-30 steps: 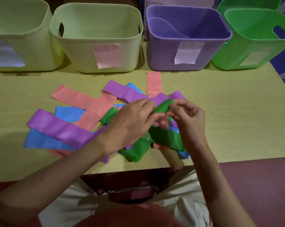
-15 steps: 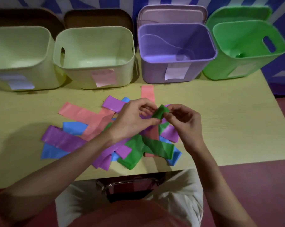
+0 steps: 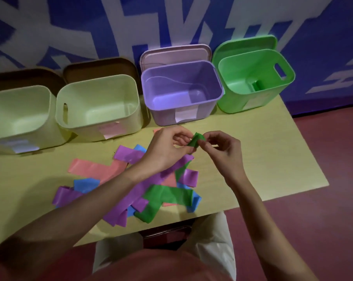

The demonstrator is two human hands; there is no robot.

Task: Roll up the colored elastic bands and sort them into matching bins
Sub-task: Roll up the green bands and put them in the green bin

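Both hands pinch the rolled end of a green elastic band [image 3: 196, 140] above the table. My left hand [image 3: 167, 148] grips it from the left, my right hand [image 3: 222, 151] from the right. The band's loose tail [image 3: 167, 196] trails down onto a pile of flat bands: purple [image 3: 129, 155], pink [image 3: 94, 169] and blue [image 3: 86, 184]. At the back stand a green bin [image 3: 287, 78] with a green roll [image 3: 257, 86] inside, a purple bin [image 3: 218, 92], and two pale yellow-green bins [image 3: 137, 110] [image 3: 48, 118].
The bins line the far edge of the yellow table [image 3: 272, 159]. Lids lean behind the bins against a blue and white wall. Paper labels hang on the bins' front faces. My knees show under the table's near edge.
Both hands have lifted the green band's end higher off the pile and rolled it tighter. The camera has tilted up, so the bins' insides and the wall show.
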